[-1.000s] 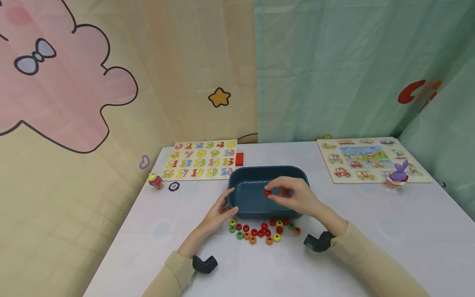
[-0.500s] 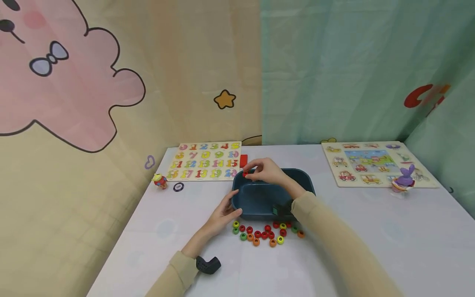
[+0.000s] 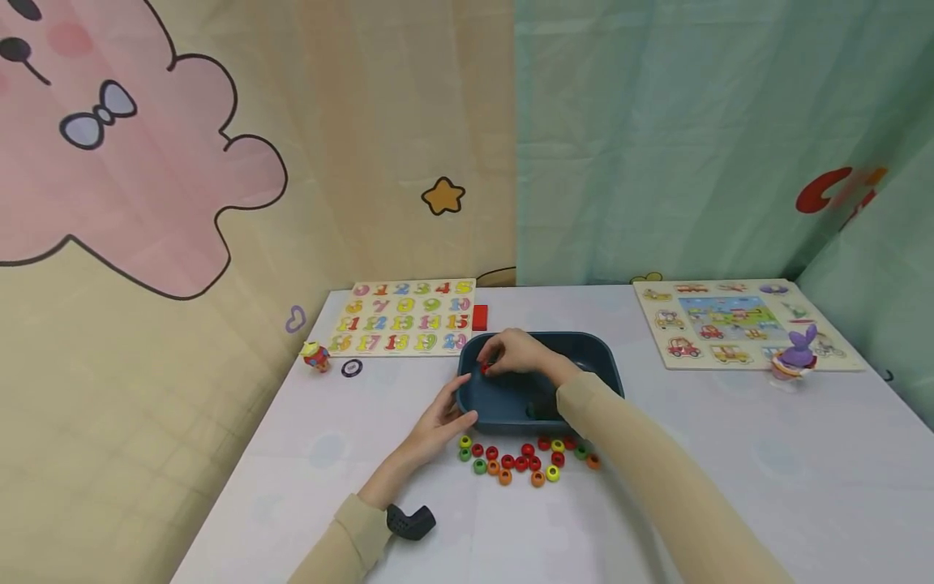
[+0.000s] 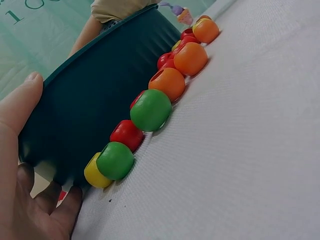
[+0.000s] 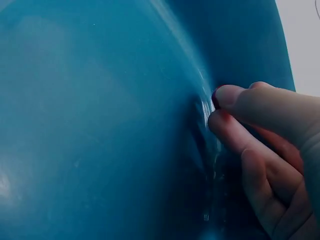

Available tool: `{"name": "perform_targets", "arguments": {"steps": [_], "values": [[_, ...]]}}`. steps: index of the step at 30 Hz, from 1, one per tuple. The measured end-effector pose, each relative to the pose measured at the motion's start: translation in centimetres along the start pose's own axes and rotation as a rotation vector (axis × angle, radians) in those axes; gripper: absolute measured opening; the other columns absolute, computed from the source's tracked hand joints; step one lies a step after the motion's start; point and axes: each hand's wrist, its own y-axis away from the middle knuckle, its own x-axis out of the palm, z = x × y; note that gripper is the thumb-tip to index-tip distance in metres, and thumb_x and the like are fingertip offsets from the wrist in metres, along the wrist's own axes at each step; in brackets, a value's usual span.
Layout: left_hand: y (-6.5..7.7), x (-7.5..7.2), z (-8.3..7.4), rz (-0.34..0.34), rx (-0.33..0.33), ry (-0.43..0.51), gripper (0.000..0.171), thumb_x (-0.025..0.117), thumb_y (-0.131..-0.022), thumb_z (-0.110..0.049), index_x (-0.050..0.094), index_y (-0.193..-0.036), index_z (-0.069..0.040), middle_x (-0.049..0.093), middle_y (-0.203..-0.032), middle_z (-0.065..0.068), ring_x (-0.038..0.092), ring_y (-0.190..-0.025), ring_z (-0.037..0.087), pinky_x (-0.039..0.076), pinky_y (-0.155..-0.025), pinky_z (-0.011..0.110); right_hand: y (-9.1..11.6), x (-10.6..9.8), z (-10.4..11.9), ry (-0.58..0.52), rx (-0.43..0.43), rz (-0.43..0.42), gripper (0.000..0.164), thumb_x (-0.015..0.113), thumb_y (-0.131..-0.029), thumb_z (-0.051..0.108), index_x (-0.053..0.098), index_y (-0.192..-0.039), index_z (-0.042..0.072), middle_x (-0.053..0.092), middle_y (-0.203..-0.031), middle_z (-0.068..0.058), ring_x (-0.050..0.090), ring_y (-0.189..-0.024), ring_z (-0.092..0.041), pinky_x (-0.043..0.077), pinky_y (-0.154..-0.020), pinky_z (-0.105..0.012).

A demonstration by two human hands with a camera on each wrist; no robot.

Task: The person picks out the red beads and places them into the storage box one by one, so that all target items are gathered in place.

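A dark blue rectangular tub stands mid-table. My left hand holds its near left corner, the thumb at the front wall and the fingers around the left side. Inside the tub, low by the left end, my right hand pinches a small red bead between thumb and fingertip. Only a sliver of that bead shows in the right wrist view. In front of the tub lie several round holed beads, among them a green bead, an orange bead and a yellow bead.
A wooden number board and a red block lie behind left. A small figurine and a round black-and-white disc sit nearby. Back right are a vehicle puzzle board and a purple rabbit toy.
My right hand has moved left across the tub with the red bead, then lowered inside its left end. My left hand stays at the corner. The head view has shifted slightly.
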Motion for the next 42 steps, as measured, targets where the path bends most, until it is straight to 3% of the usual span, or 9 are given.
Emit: {"name": "perform_targets", "arguments": {"steps": [6, 12, 19, 25, 29, 32, 36, 42], "values": [[0.1, 0.0, 0.0, -0.005, -0.002, -0.015, 0.061, 0.054, -0.090, -0.022, 0.022, -0.141, -0.019, 0.009, -0.148, 0.011, 0.027, -0.127, 0.034, 0.034, -0.098, 0.037, 0.0, 0.3, 0.1, 0.023, -0.002, -0.016, 0.021, 0.073, -0.072, 0.011, 0.067, -0.092, 0.014, 0.063, -0.082, 0.007, 0.056, -0.072, -0.009, 0.049, -0.063, -0.021], [0.2, 0.2, 0.2, 0.004, 0.002, 0.002, 0.062, 0.054, -0.090, -0.022, 0.020, -0.141, -0.015, 0.009, -0.148, 0.010, 0.028, -0.127, 0.033, 0.034, -0.098, 0.036, 0.1, 0.5, 0.0, 0.007, 0.033, -0.004, 0.024, 0.073, -0.073, 0.010, 0.066, -0.096, 0.015, 0.063, -0.086, 0.006, 0.056, -0.077, -0.008, 0.049, -0.066, -0.021], [0.3, 0.4, 0.4, -0.003, 0.003, 0.003, 0.063, 0.053, -0.090, -0.020, 0.018, -0.142, -0.013, 0.006, -0.148, 0.012, 0.026, -0.128, 0.033, 0.033, -0.098, 0.037, 1.6, -1.9, 1.3, -0.056, 0.053, 0.007, 0.030, 0.072, -0.074, 0.011, 0.064, -0.103, 0.012, 0.064, -0.094, 0.002, 0.059, -0.083, -0.010, 0.050, -0.072, -0.025], [0.2, 0.4, 0.2, -0.020, 0.001, 0.004, 0.062, 0.054, -0.090, -0.019, 0.020, -0.142, -0.013, 0.007, -0.148, 0.010, 0.027, -0.128, 0.032, 0.033, -0.098, 0.036, 5.9, -5.4, 3.8, -0.075, -0.034, -0.022, 0.038, 0.071, -0.076, 0.014, 0.060, -0.112, 0.008, 0.062, -0.102, -0.007, 0.061, -0.080, -0.011, 0.051, -0.071, -0.026], [0.3, 0.4, 0.0, -0.022, 0.001, 0.000, 0.063, 0.054, -0.090, -0.019, 0.020, -0.142, -0.013, 0.007, -0.148, 0.009, 0.027, -0.128, 0.031, 0.033, -0.098, 0.035, 9.9, -6.2, 4.5, -0.104, -0.089, -0.059, 0.034, 0.068, -0.079, 0.021, 0.060, -0.111, 0.012, 0.062, -0.102, -0.009, 0.061, -0.078, -0.010, 0.052, -0.069, -0.027], [0.3, 0.3, -0.1, -0.023, -0.001, -0.008, 0.063, 0.054, -0.090, -0.020, 0.020, -0.142, -0.014, 0.007, -0.148, 0.008, 0.026, -0.128, 0.030, 0.032, -0.099, 0.035, 12.9, -5.6, 4.4, -0.133, -0.121, -0.089, 0.029, 0.066, -0.081, 0.026, 0.061, -0.108, 0.018, 0.063, -0.100, -0.002, 0.059, -0.077, -0.008, 0.051, -0.064, -0.026], [0.3, 0.3, -0.1, -0.019, 0.000, -0.017, 0.063, 0.053, -0.090, -0.020, 0.019, -0.142, -0.014, 0.006, -0.148, 0.008, 0.025, -0.129, 0.030, 0.031, -0.099, 0.036, 16.6, -4.2, 5.2, -0.183, -0.135, -0.118, 0.023, 0.066, -0.081, 0.017, 0.062, -0.104, 0.015, 0.064, -0.095, 0.001, 0.059, -0.073, -0.011, 0.050, -0.055, -0.025], [0.2, 0.3, -0.3, -0.022, 0.009, -0.030, 0.063, 0.053, -0.090, -0.021, 0.018, -0.142, -0.013, 0.005, -0.148, 0.008, 0.024, -0.129, 0.032, 0.031, -0.099, 0.037, 18.9, -0.4, 3.2, -0.209, -0.134, -0.127, 0.021, 0.068, -0.079, 0.020, 0.065, -0.099, 0.013, 0.065, -0.091, 0.000, 0.055, -0.060, -0.007, 0.047, -0.048, -0.023]]}}
